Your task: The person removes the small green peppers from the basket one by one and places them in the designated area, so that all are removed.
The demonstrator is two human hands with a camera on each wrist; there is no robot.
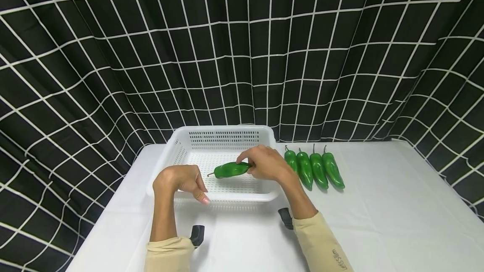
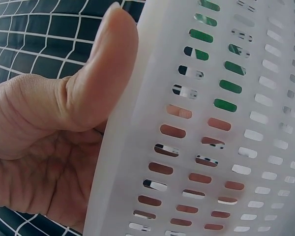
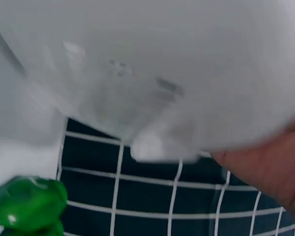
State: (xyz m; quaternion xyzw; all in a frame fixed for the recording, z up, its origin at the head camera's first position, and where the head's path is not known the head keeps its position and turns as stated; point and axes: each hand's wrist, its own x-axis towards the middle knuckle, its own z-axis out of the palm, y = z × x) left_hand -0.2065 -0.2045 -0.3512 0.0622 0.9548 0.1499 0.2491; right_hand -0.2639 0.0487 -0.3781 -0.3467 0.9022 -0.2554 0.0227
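My right hand pinches a green chili pepper by its tip end, over the inside of a white plastic basket. The pepper lies nearly level, its thin stem pointing left. At the near left, my left hand grips the basket's rim, thumb on the outer side and fingers behind the slotted wall. In the left wrist view, that hand holds the rim, and green shows through the slots. The basket's blurred white wall hides most of my right hand in the right wrist view.
Several more green peppers lie in a row on the white tabletop, right of the basket, stems toward the back. One pepper shows in the right wrist view. Black cloth with a white grid hangs behind and at the sides.
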